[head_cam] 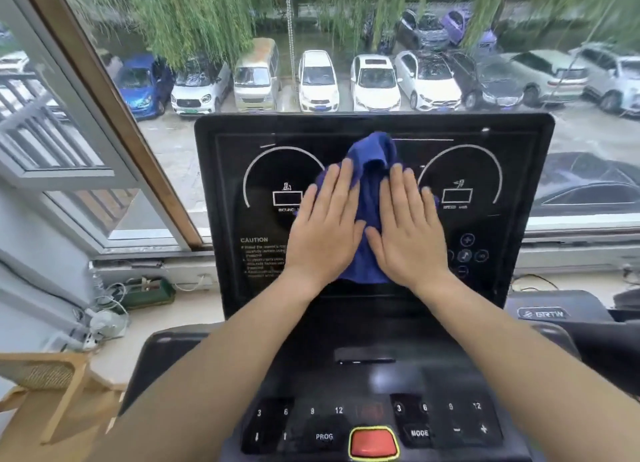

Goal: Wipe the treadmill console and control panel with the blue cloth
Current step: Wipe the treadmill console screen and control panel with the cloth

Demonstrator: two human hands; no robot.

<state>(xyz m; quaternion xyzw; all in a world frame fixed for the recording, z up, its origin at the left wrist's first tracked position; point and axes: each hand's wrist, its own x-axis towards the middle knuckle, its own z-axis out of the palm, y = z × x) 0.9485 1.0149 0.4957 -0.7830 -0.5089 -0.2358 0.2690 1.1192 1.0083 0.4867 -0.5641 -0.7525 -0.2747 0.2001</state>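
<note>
The black treadmill console (512, 170) stands upright in front of me, with two dial graphics and a caution label. A crumpled blue cloth (372, 156) lies against the middle of its screen. My left hand (323, 226) presses flat on the cloth's left side, fingers together and pointing up. Beside it, my right hand (408, 226) presses flat on the right side in the same way. Part of the cloth bulges up between and above my fingers. Below, the control panel (325, 423) carries number keys, PROG and MODE buttons and a red stop button (373, 442).
A large window behind the console looks down on a car park. The open window frame (86, 170) angles in at left. Cables and a green box (149, 291) lie on the sill. A wooden chair (45, 389) stands at lower left. Another machine's handle (543, 312) is at right.
</note>
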